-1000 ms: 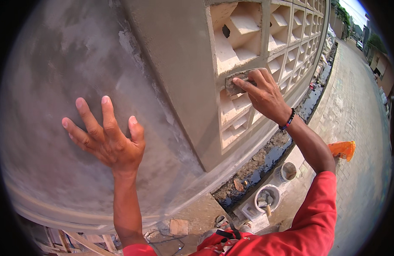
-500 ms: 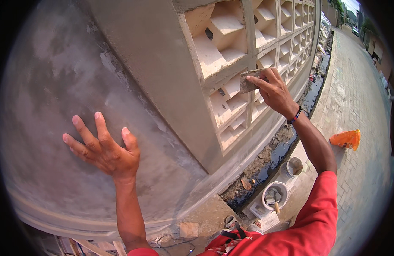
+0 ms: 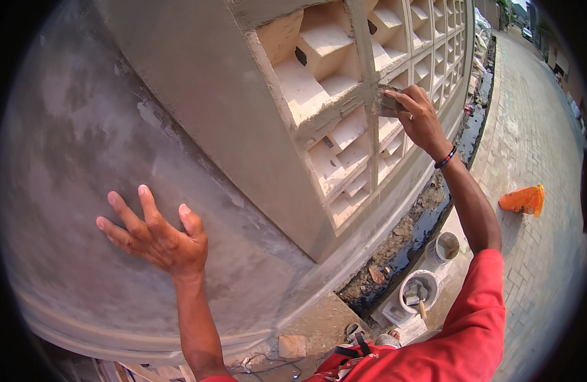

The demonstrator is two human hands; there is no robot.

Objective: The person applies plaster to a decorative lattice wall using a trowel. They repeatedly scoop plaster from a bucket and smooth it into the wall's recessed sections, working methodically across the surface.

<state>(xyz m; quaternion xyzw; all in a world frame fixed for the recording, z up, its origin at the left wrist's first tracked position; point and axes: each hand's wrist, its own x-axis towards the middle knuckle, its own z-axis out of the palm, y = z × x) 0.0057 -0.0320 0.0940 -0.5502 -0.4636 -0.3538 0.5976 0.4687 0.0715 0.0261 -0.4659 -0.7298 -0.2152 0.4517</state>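
My left hand [image 3: 158, 237] rests against the smooth grey plastered wall [image 3: 70, 172], its fingers spread and holding nothing. In my right hand [image 3: 426, 122], a small flat grey scraper [image 3: 387, 107] is pinched between thumb and fingers. Its blade meets the mortar joint where several cream ventilation blocks [image 3: 328, 48] come together, just beside a block opening. Fingers and glare hide part of the scraper. Fresh-looking grey mortar lies along the joint left of it.
Below the wall runs a drain [image 3: 401, 251] with dark water and rubble. On its edge stand a white bucket [image 3: 429, 283] with a wooden-handled tool inside and a smaller bucket [image 3: 447, 246]. An orange bag [image 3: 522, 200] sits on the paved road [image 3: 529, 267].
My right hand has shifted the scraper up and rightward along the joint toward the blocks' crossing. The left hand stays on the wall, while the whole view has tilted slightly.
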